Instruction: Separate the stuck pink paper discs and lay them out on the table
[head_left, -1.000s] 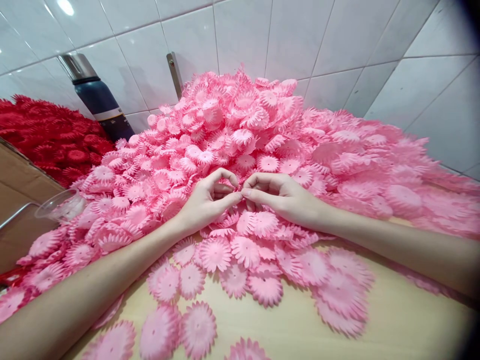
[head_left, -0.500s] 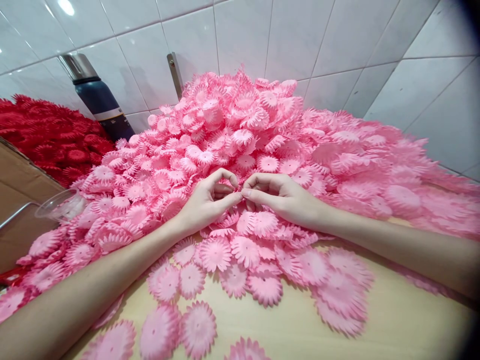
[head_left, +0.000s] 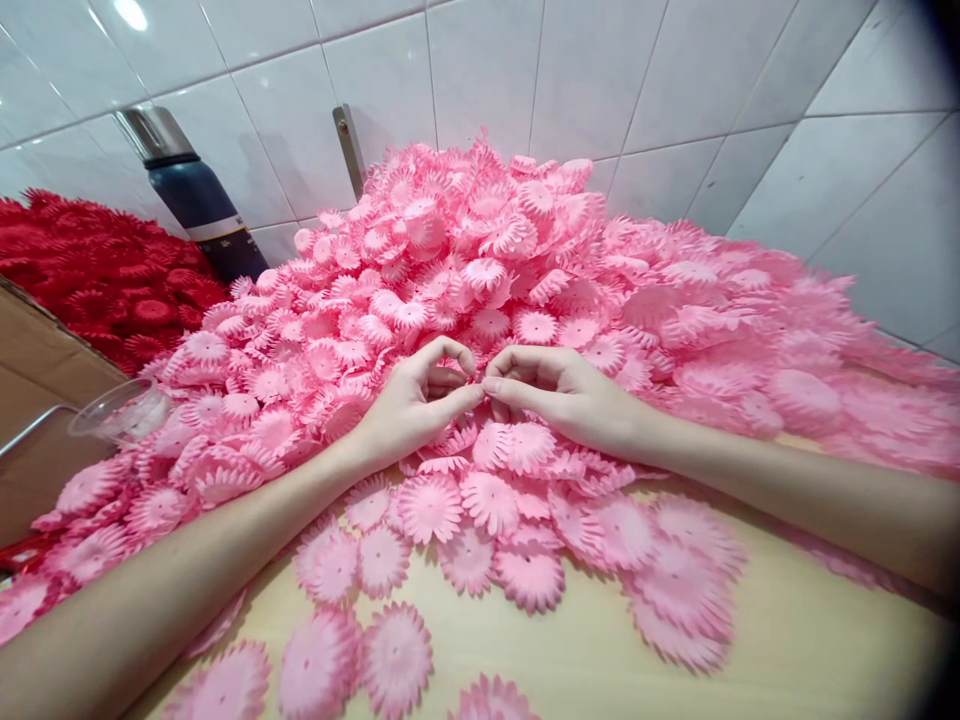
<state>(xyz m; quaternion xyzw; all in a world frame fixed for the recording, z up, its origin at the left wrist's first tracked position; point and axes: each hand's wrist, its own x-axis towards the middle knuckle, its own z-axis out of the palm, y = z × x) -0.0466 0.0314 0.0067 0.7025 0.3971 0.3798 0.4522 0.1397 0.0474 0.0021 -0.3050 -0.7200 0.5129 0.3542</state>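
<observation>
My left hand (head_left: 425, 392) and my right hand (head_left: 553, 393) meet at the front of a large heap of pink scalloped fabric flower pieces (head_left: 491, 290). Both are closed, thumb against fingers, and their fingertips nearly touch. Whatever lies in the two pinches is too small or too hidden to make out. Just below them, more round petal pieces with a small centre hole (head_left: 431, 508) spread toward me. Several lie loose nearer the front, among them a flat pink petal disc (head_left: 396, 658).
Pale wooden tabletop (head_left: 585, 660) shows at the front. To the left stand a dark blue steel-capped bottle (head_left: 196, 200), a pile of red petal pieces (head_left: 105, 270), a cardboard box (head_left: 52, 370) and a clear plastic cup (head_left: 120, 412). White wall tiles (head_left: 600, 70) rise behind the heap.
</observation>
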